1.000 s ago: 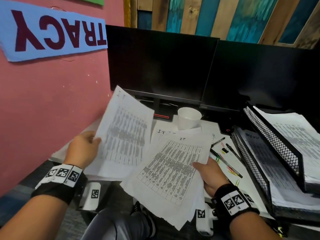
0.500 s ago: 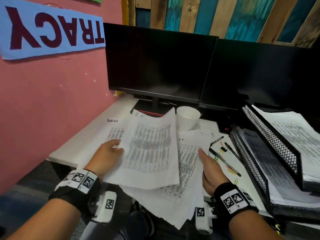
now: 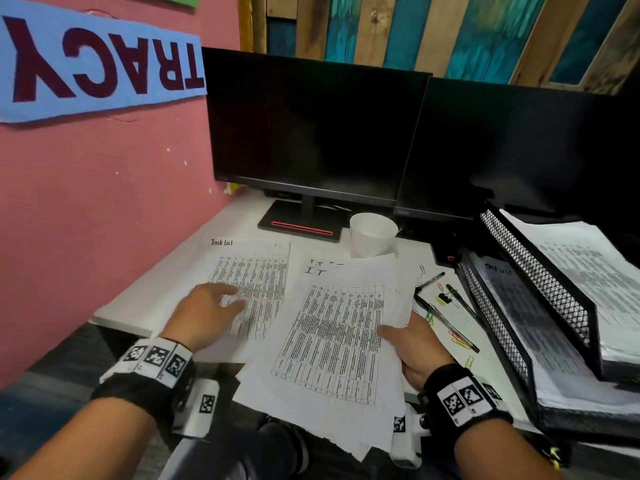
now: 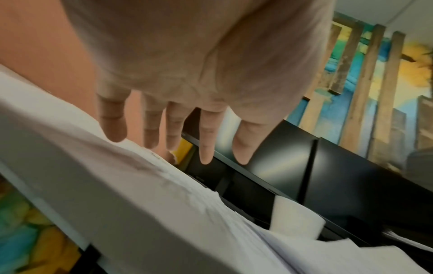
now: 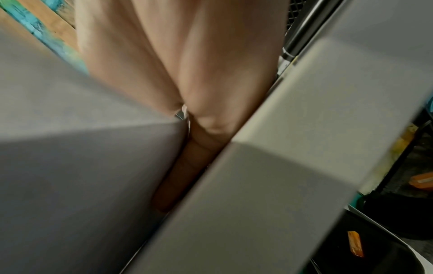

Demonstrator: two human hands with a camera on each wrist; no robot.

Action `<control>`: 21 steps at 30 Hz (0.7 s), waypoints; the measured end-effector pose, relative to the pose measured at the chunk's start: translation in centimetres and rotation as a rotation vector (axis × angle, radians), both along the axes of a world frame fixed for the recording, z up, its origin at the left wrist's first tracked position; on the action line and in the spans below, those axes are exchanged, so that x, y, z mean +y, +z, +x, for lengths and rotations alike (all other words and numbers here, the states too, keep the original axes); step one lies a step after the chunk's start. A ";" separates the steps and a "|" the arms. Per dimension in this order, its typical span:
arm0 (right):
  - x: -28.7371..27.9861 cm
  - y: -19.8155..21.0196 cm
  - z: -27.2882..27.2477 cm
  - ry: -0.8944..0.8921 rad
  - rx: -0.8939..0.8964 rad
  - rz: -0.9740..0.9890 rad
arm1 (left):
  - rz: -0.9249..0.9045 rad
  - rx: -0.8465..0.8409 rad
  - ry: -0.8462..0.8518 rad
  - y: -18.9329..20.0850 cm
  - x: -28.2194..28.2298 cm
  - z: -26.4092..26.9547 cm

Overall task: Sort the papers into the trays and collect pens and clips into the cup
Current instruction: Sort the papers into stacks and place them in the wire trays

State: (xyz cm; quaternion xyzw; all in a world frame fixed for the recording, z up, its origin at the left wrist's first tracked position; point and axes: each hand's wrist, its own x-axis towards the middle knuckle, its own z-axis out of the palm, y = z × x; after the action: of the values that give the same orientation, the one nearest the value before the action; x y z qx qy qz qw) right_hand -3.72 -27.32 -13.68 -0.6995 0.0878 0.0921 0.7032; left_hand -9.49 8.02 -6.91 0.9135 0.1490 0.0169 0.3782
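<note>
My left hand (image 3: 227,301) hovers open, fingers straight and spread, just over a printed "Task List" sheet (image 3: 258,271) lying flat on the white desk (image 3: 156,299). The left wrist view shows the same spread hand (image 4: 178,142) above white paper (image 4: 117,185). My right hand (image 3: 398,336) grips the right edge of a stack of printed papers (image 3: 332,341), thumb on top and fingers beneath, hanging partly off the desk's front edge. A white cup (image 3: 372,233) stands behind the papers. Black pens (image 3: 446,322) and coloured paper clips (image 3: 459,341) lie to the right of my right hand.
Two black mesh trays sit at the right, the lower tray (image 3: 491,313) and the upper tray (image 3: 540,271), both holding papers. Two dark monitors (image 3: 311,133) stand at the back, and a pink wall (image 3: 104,202) borders the left.
My left hand carried its raised sheet rightward and down onto the stack in my right hand, let go, and moved left over the Task List sheet. The right hand stayed on the stack.
</note>
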 end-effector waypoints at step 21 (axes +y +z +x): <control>0.2 0.5 -0.3 -0.028 0.027 -0.016 | -0.233 -0.001 0.119 -0.6 3.8 -0.3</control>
State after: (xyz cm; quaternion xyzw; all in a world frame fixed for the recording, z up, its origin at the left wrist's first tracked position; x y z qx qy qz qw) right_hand -4.04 -27.09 -13.17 -0.7025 0.1076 0.0910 0.6976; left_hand -9.79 11.79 -7.49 0.8529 0.2036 0.0222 0.4802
